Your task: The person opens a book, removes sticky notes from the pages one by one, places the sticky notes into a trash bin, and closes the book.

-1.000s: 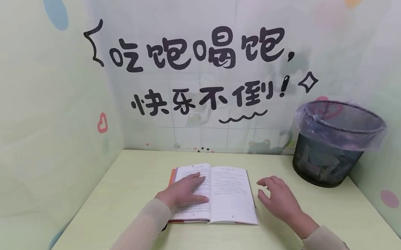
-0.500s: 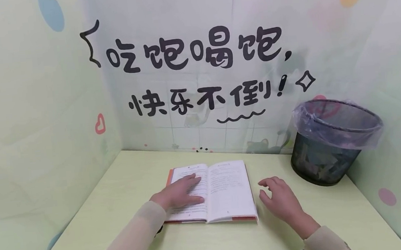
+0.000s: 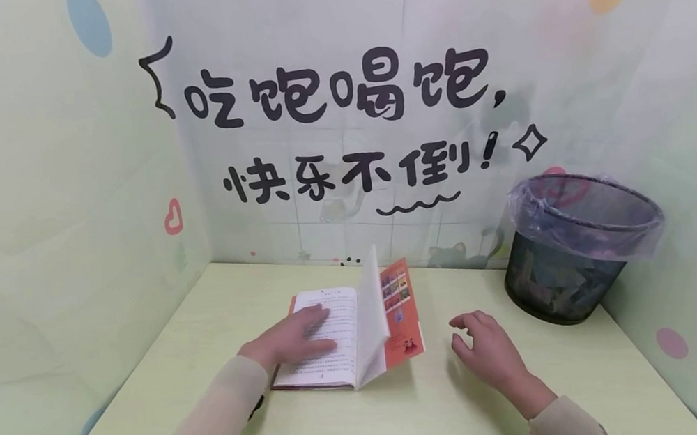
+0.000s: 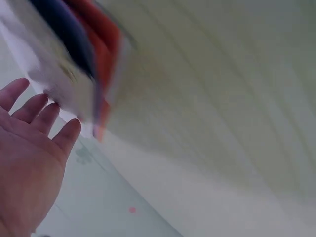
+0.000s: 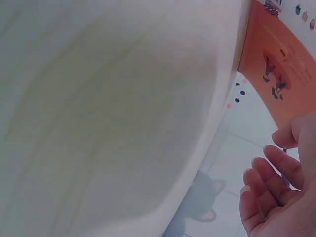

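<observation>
An open book (image 3: 337, 365) lies on the table, its left page flat and printed with text. My left hand (image 3: 293, 336) rests over that left page with fingers spread, the thumb toward the spine. The book's right-hand pages (image 3: 370, 306) stand up from the spine, and the orange back cover (image 3: 410, 323) with small pictures is lifted behind them. In the left wrist view the left hand's (image 4: 37, 133) extended fingers are at the pages. To the right of the book, my right hand (image 3: 488, 347) hovers loosely curled, holding nothing. The right wrist view shows the cover (image 5: 284, 69) beyond its fingertips.
A dark wastebasket (image 3: 562, 281) with a translucent purple liner (image 3: 615, 234) stands at the back right of the pale table (image 3: 197, 344). Printed sheets wall the table on the left, back and right, with large black lettering (image 3: 342, 88) on the back one.
The book's right side has risen from lying flat, showing the orange back cover. My left hand, still over the left page, has shifted left. My right hand has barely moved.
</observation>
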Demonstrator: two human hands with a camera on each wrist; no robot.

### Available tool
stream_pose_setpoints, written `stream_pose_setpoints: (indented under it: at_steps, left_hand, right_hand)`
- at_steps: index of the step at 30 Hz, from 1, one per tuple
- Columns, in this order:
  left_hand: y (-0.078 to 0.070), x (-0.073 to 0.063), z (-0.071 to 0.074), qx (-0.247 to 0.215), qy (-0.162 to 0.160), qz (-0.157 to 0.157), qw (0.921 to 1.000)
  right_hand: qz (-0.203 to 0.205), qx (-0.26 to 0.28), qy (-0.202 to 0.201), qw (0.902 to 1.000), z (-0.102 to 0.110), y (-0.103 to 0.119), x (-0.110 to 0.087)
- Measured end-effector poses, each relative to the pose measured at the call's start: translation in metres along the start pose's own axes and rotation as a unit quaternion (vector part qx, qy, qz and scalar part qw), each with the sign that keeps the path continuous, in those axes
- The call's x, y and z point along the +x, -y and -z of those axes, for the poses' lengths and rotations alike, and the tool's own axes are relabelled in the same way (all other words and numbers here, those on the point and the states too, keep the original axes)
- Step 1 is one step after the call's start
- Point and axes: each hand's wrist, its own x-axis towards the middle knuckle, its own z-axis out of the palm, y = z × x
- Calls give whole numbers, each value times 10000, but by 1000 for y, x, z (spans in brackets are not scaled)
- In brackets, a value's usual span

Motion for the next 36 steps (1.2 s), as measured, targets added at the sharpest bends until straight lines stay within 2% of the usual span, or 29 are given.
stream_pose_setpoints:
  at_steps: [4, 8, 11, 13, 19, 26, 28, 31, 36]
  left_hand:
    - [35, -22, 23, 55, -448, 367, 9983]
    - [69, -44, 43, 393, -804, 475, 9949]
    - [82, -56, 53, 389, -939, 466, 9937]
    - [86, -60, 57, 341, -978, 475, 9935]
    - [81, -59, 59, 256, -982, 474, 9937]
    - [66, -49, 53, 167, -1098, 354, 9932]
    - [61, -45, 50, 99, -1080, 418, 9932]
    - [53, -38, 45, 9, -883, 625, 9941]
    - [40, -28, 36, -68, -292, 1004, 9945]
  right_hand:
    - [89, 14, -52, 9999, 0, -2, 0]
    - [141, 14, -54, 9999, -1, -2, 0]
    - [205, 28, -56, 9998, -2, -1, 0]
    - [229, 36, -71, 9997, -2, 0, 1]
    - [170, 45, -29, 9998, -4, 3, 1]
    - [131, 49, 118, 9998, -5, 5, 0]
    - [124, 56, 159, 9998, -5, 5, -1]
    - [56, 50, 244, 9997, -7, 5, -3]
    - [-77, 109, 397, 9991, -11, 4, -4]
